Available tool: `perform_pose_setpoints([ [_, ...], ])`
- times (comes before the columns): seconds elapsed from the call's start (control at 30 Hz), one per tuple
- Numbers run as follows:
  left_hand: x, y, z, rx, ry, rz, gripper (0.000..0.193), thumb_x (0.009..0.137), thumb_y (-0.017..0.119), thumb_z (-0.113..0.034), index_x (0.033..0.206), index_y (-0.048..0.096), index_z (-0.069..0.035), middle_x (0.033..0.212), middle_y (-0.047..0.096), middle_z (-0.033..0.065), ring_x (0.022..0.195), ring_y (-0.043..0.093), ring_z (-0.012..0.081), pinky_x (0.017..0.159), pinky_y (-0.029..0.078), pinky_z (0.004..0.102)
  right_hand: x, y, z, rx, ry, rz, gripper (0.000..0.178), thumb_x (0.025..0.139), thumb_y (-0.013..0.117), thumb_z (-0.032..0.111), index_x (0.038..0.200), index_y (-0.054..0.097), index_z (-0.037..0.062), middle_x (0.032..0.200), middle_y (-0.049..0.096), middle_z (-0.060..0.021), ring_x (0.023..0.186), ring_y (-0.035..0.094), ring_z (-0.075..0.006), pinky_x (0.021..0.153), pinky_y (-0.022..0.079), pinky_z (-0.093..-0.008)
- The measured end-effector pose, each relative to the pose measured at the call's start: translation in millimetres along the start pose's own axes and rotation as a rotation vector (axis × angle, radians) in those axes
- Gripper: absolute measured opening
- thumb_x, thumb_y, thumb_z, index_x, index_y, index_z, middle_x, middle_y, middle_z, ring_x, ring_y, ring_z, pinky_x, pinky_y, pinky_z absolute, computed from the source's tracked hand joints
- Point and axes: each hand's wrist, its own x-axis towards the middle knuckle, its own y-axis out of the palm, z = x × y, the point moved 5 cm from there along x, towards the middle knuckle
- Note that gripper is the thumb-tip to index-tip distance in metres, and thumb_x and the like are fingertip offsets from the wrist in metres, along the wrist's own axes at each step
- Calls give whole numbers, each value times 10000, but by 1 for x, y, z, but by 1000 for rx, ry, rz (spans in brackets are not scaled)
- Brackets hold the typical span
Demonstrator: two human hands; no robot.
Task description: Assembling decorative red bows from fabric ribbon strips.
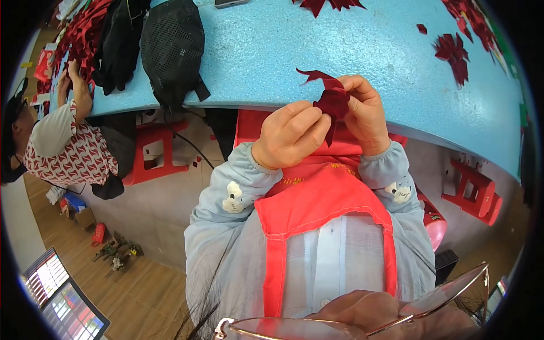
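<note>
Just past the table's near edge I hold a dark red velvet ribbon bow (333, 103) up in front of my red apron. One pointed tail of it sticks out to the upper left, and another hangs down between my hands. My left hand (294, 135) is closed, pinching the bow's left side between thumb and fingers. Fingers of my right hand (367, 113) grip its right side, with the thumb against the folded middle. Part of the bow is hidden behind my fingers.
On the blue table (255, 54) lie a black mesh bag (173, 48), a dark red bow (452, 55) and a ribbon scrap (421, 28). At left a co-worker (73, 139) reaches into a dark red ribbon heap (85, 34). Red stools (470, 190) stand below the edge.
</note>
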Motion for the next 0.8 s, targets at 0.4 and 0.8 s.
perform_pose_setpoints([
  [0.4, -23, 27, 37, -845, -1166, -189, 90, 835, 585, 32, 917, 559, 5, 901, 596, 82, 780, 597, 158, 617, 498, 254, -2, 6, 17, -345, 81, -219, 99, 895, 555, 93, 982, 550, 46, 836, 576, -19, 647, 520, -59, 546, 419, -183],
  [0.8, -24, 33, 44, -997, -1416, -73, 99, 880, 569, -39, 961, 542, 12, 892, 614, 79, 745, 617, 131, 563, 533, 246, -1, 11, 17, -359, 137, -290, 94, 880, 569, 93, 963, 569, 48, 732, 560, 23, 549, 469, -23, 465, 346, -160],
])
